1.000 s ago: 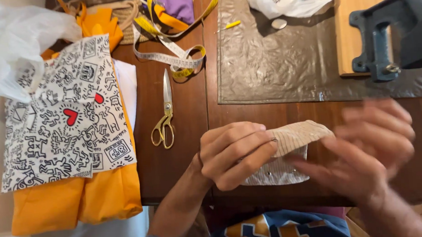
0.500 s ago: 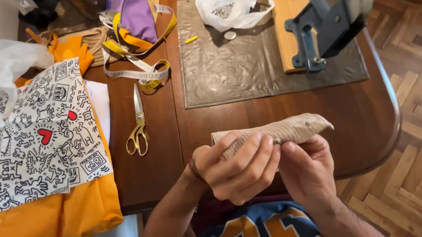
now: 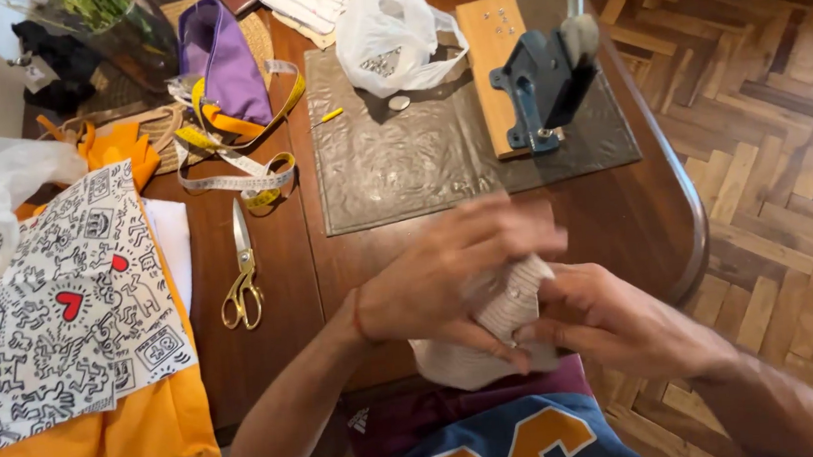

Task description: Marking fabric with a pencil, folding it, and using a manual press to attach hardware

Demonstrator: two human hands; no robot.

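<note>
You work at the near edge of a dark wooden bench [image 3: 619, 231], and its rounded right end drops straight to parquet floor [image 3: 778, 160], so keep the work over the wood or over your lap. To your left the black-and-white printed fabric [image 3: 56, 314] lies on orange cloth [image 3: 105, 455] and fills that whole side. Ahead sits the grey embossed mat [image 3: 401, 161] with a blue hand press [image 3: 540, 83] on its wooden board, a white plastic bag [image 3: 391, 36] behind it. The open strip of bench between fabric and mat holds only the gold-handled scissors [image 3: 241, 275] and a coiled measuring tape [image 3: 248, 178], well apart from you.

Both hands are closed on the beige ribbed fabric piece [image 3: 492, 328], bunched just off the bench edge above your lap. Your left hand [image 3: 449, 273] wraps over the top, fingers curled down around it (blurred, so I cannot tell exactly where the fingertips sit). Your right hand [image 3: 607, 324] pinches the lower right side. To handle it well, keep the folds even and grip close to where the fabric turns. The free room is rightward and toward you.
</note>
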